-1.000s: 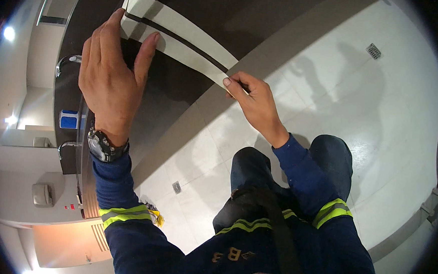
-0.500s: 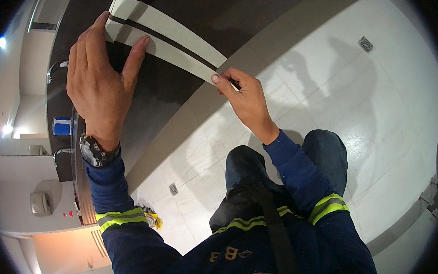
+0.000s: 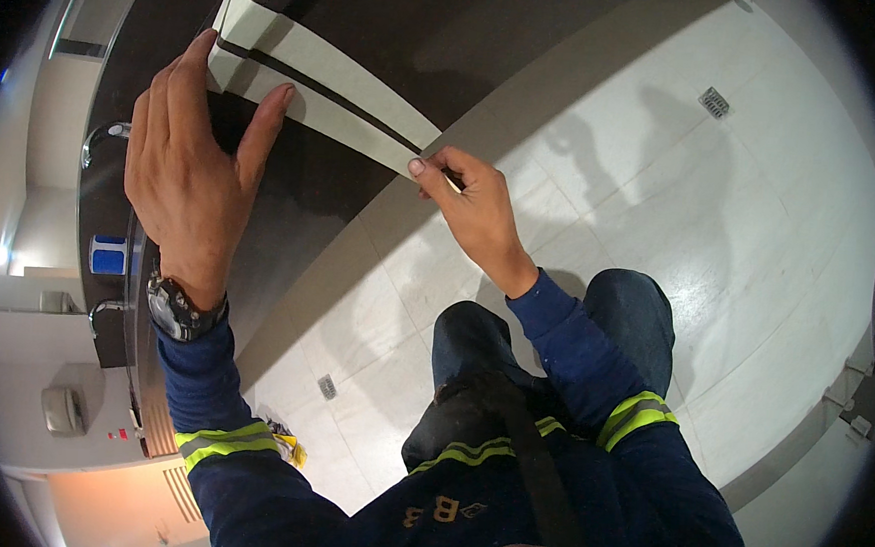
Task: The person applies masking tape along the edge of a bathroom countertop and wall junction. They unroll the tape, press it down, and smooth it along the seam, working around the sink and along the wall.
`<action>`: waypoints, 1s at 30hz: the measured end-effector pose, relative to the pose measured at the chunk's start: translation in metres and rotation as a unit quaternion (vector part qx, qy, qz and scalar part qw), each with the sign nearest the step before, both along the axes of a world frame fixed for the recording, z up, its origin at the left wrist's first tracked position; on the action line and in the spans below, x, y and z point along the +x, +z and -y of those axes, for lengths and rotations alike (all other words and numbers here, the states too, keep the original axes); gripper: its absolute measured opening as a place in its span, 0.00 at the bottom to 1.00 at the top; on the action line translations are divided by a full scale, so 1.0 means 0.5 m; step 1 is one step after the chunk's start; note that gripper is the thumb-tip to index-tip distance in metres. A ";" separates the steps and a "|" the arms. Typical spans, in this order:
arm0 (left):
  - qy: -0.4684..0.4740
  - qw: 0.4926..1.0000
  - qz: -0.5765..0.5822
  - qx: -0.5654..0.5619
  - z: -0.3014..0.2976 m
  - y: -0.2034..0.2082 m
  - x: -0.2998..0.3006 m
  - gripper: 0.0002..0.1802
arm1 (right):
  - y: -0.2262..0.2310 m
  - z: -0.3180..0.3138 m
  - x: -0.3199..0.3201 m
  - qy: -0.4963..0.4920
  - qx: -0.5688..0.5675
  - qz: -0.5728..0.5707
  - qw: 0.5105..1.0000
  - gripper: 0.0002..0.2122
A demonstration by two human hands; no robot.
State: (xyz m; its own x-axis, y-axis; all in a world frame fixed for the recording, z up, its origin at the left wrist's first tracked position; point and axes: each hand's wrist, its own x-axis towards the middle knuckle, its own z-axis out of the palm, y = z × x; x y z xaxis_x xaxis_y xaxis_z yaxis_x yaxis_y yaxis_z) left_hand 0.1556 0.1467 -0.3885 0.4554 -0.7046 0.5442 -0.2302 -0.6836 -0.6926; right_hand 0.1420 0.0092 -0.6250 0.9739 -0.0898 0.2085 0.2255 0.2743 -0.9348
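Note:
Two long white strips run side by side along the dark panel below the counter, with a dark band between them. My right hand (image 3: pixel 476 216) pinches the near end of the lower white strip (image 3: pixel 351 131) between thumb and fingers. My left hand (image 3: pixel 188 168), a black watch (image 3: pixel 183 308) on its wrist, is open at the far end of this strip. Its thumb is spread from the fingers, with its tip against or just over the strip. The index fingertip is at the counter edge. The upper white strip (image 3: pixel 355 68) has no hand on it.
Left of my hands, the dark counter (image 3: pixel 112 193) carries a curved tap (image 3: pixel 93 142) and a blue-and-white box (image 3: pixel 108 254). Pale floor tiles (image 3: pixel 603 183) have a drain grate (image 3: pixel 713 102) and a smaller grate (image 3: pixel 326 386). A yellow item (image 3: pixel 288 450) lies near my left sleeve.
The whole view has shifted slightly. Both hands keep nearly the same pose, the right still pinching the end of the lower white strip and the left still spread.

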 end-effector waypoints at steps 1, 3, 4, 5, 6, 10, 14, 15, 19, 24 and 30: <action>-0.002 1.000 -0.001 -0.001 0.000 -0.001 0.000 0.36 | 0.000 -0.001 -0.001 -0.005 0.005 0.006 1.000 0.18; -0.004 1.000 -0.002 -0.004 0.000 -0.002 0.000 0.36 | 0.000 -0.001 0.000 -0.009 0.004 0.008 1.000 0.18; -0.011 1.000 -0.001 -0.002 0.000 -0.002 0.000 0.36 | -0.001 -0.001 0.000 -0.008 -0.003 0.004 1.000 0.18; -0.016 1.000 0.000 0.000 0.000 -0.002 -0.001 0.36 | -0.002 -0.001 0.000 -0.006 -0.010 -0.001 1.000 0.18; -0.023 1.000 0.002 0.002 0.000 -0.001 -0.002 0.36 | -0.003 -0.004 0.002 -0.007 -0.002 0.002 1.000 0.18; -0.023 1.000 -0.010 -0.010 -0.003 0.002 -0.008 0.37 | 0.003 -0.004 0.002 0.010 0.001 -0.017 1.000 0.18; -0.040 0.999 -0.017 -0.012 0.004 0.002 -0.002 0.39 | -0.003 -0.001 0.006 0.009 -0.025 -0.041 0.999 0.18; -0.040 0.999 -0.025 -0.019 0.004 0.000 -0.002 0.39 | -0.002 -0.001 0.005 0.010 -0.019 -0.040 0.999 0.18; -0.055 0.998 -0.022 -0.026 0.004 0.002 -0.002 0.40 | 0.001 -0.004 0.006 0.010 -0.007 -0.039 0.999 0.19; -0.061 0.996 -0.030 -0.054 0.007 0.000 -0.004 0.30 | -0.005 -0.004 0.005 0.001 -0.018 -0.030 0.999 0.19; -0.049 0.995 -0.023 -0.083 0.005 -0.002 -0.001 0.23 | -0.007 -0.004 0.003 -0.007 -0.026 -0.019 0.999 0.20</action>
